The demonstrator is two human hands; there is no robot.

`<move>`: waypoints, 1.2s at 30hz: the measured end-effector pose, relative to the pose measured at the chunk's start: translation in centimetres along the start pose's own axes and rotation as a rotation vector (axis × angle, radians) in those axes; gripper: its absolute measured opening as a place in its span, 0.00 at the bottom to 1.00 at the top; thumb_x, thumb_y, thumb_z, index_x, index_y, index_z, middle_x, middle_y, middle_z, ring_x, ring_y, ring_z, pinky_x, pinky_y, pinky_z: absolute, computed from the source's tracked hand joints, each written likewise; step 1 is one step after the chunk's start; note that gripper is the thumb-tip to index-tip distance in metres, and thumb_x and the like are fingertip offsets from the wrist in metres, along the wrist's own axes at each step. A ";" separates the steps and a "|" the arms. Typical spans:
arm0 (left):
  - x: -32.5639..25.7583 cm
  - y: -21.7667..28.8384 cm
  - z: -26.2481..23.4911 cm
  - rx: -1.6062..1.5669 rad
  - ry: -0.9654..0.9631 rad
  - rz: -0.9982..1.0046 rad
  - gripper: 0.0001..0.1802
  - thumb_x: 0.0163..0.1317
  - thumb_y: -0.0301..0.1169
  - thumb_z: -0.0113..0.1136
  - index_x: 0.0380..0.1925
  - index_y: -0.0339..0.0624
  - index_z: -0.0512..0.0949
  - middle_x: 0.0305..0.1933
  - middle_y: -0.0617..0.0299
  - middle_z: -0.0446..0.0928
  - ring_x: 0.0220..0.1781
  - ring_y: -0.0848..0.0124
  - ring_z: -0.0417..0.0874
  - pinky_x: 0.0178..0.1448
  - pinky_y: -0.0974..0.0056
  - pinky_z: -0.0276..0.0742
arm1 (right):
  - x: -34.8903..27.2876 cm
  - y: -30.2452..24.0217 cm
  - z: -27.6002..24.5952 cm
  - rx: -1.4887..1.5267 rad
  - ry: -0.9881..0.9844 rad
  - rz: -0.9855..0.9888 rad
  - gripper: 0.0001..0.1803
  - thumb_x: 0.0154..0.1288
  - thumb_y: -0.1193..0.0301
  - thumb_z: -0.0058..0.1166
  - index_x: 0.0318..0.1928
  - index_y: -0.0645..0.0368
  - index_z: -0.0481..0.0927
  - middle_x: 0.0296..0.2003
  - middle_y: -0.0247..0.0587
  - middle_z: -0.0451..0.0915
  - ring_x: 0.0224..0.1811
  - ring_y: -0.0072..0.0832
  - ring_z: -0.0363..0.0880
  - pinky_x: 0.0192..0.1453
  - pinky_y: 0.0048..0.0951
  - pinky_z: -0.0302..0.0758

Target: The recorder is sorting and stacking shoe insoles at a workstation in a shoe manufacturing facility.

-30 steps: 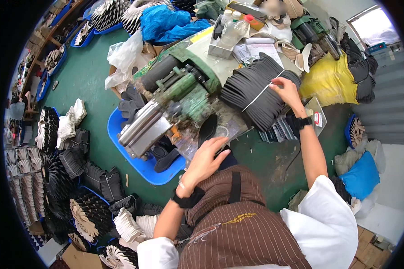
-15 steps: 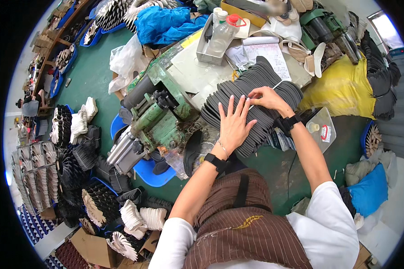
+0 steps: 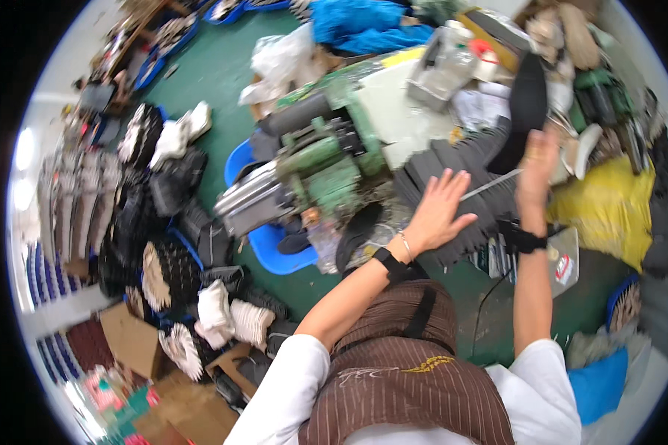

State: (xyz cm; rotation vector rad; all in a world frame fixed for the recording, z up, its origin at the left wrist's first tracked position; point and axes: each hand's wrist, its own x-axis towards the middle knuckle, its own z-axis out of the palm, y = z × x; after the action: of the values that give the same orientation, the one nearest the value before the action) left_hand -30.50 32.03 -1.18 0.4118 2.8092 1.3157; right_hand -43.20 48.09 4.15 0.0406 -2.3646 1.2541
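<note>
A row of dark grey flat pieces (image 3: 453,167) stands on edge on the bench in front of me. My left hand (image 3: 438,211) lies flat on the row with its fingers spread and holds nothing. My right hand (image 3: 536,159) is raised above the row's right end, blurred by motion. It grips the lower end of a black flat piece (image 3: 528,96) that stands up away from me. Both wrists wear a black band.
A green machine (image 3: 326,159) sits left of the row above a blue tub (image 3: 274,248). A yellow bag (image 3: 608,208) lies to the right. Piles of black and white shoe parts (image 3: 163,185) and cardboard boxes (image 3: 133,341) cover the green floor at left.
My right hand has risen from the row's right end, lifting a black piece. My left hand has slid slightly right and stays flat on the row. The view shifted.
</note>
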 end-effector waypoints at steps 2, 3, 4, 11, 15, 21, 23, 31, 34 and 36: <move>-2.7 0.0 -1.9 -0.240 0.069 0.029 0.40 0.63 0.41 0.59 0.69 0.36 0.53 0.73 0.47 0.53 0.75 0.47 0.50 0.76 0.51 0.46 | -0.1 -6.2 -1.4 0.342 -0.064 0.057 0.26 0.75 0.62 0.43 0.67 0.59 0.62 0.58 0.38 0.71 0.53 0.28 0.74 0.55 0.31 0.74; -4.3 0.3 -3.5 -0.254 0.049 0.048 0.40 0.64 0.41 0.58 0.69 0.37 0.53 0.73 0.46 0.53 0.75 0.48 0.51 0.76 0.55 0.49 | -1.2 -9.6 -2.3 0.694 -0.185 0.255 0.25 0.74 0.66 0.43 0.68 0.58 0.61 0.58 0.35 0.70 0.50 0.22 0.75 0.48 0.26 0.77; -6.1 0.7 -5.3 -0.250 0.037 0.040 0.36 0.65 0.41 0.56 0.68 0.38 0.56 0.71 0.46 0.58 0.72 0.50 0.58 0.74 0.56 0.55 | -2.5 -11.5 -2.6 0.736 -0.280 0.233 0.25 0.74 0.67 0.44 0.68 0.58 0.61 0.61 0.35 0.67 0.49 0.23 0.76 0.43 0.26 0.79; -24.2 -4.6 -13.2 -0.210 -0.003 -0.335 0.25 0.65 0.39 0.56 0.59 0.40 0.70 0.56 0.47 0.75 0.58 0.52 0.76 0.60 0.56 0.71 | -19.9 -17.3 2.9 0.535 -0.749 0.197 0.24 0.72 0.72 0.43 0.67 0.61 0.63 0.60 0.43 0.73 0.62 0.28 0.69 0.69 0.27 0.58; -34.9 -8.3 -16.1 -0.152 0.123 -0.540 0.23 0.64 0.35 0.58 0.58 0.39 0.72 0.55 0.47 0.76 0.57 0.52 0.77 0.60 0.57 0.72 | -27.7 -20.9 6.1 0.615 -0.808 0.342 0.24 0.70 0.79 0.42 0.66 0.62 0.64 0.65 0.42 0.67 0.67 0.28 0.64 0.69 0.28 0.57; -43.9 -11.5 -18.6 -0.160 0.287 -0.730 0.23 0.63 0.30 0.58 0.58 0.38 0.72 0.55 0.48 0.77 0.54 0.59 0.80 0.58 0.61 0.73 | -31.8 -23.8 9.1 0.587 -0.760 0.238 0.22 0.73 0.76 0.42 0.65 0.62 0.66 0.62 0.42 0.70 0.61 0.26 0.70 0.67 0.25 0.62; -44.8 -11.8 -19.3 -0.156 0.287 -0.734 0.23 0.64 0.33 0.57 0.58 0.38 0.72 0.55 0.47 0.76 0.55 0.55 0.78 0.59 0.59 0.72 | -32.9 -23.6 9.4 0.571 -0.821 0.300 0.21 0.73 0.75 0.42 0.64 0.61 0.68 0.61 0.41 0.71 0.61 0.26 0.70 0.67 0.25 0.62; -46.0 -12.3 -20.3 -0.053 0.245 -0.736 0.25 0.64 0.38 0.56 0.59 0.40 0.70 0.54 0.48 0.76 0.56 0.52 0.76 0.59 0.56 0.72 | -35.3 -24.9 10.0 0.462 -0.711 0.176 0.21 0.71 0.80 0.40 0.63 0.63 0.69 0.60 0.43 0.73 0.63 0.28 0.67 0.67 0.26 0.60; -46.7 -12.1 -19.7 -0.054 0.259 -0.751 0.23 0.64 0.34 0.57 0.58 0.38 0.71 0.55 0.47 0.76 0.57 0.52 0.76 0.60 0.57 0.71 | -34.7 -25.5 10.7 0.496 -0.700 0.178 0.21 0.71 0.80 0.41 0.63 0.63 0.69 0.60 0.43 0.72 0.63 0.28 0.67 0.67 0.26 0.60; -47.4 -12.1 -19.5 -0.046 0.213 -0.762 0.23 0.64 0.35 0.57 0.58 0.38 0.71 0.55 0.47 0.76 0.57 0.52 0.76 0.60 0.57 0.71 | -34.7 -25.7 10.8 0.509 -0.691 0.178 0.22 0.70 0.81 0.41 0.63 0.63 0.69 0.60 0.43 0.72 0.63 0.28 0.68 0.67 0.26 0.61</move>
State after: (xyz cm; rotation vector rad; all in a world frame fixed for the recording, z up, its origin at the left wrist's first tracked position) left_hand 10.08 -1.50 -2.45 -0.7685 2.6101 1.2603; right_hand -10.28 18.15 4.78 0.5072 -2.5395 2.1819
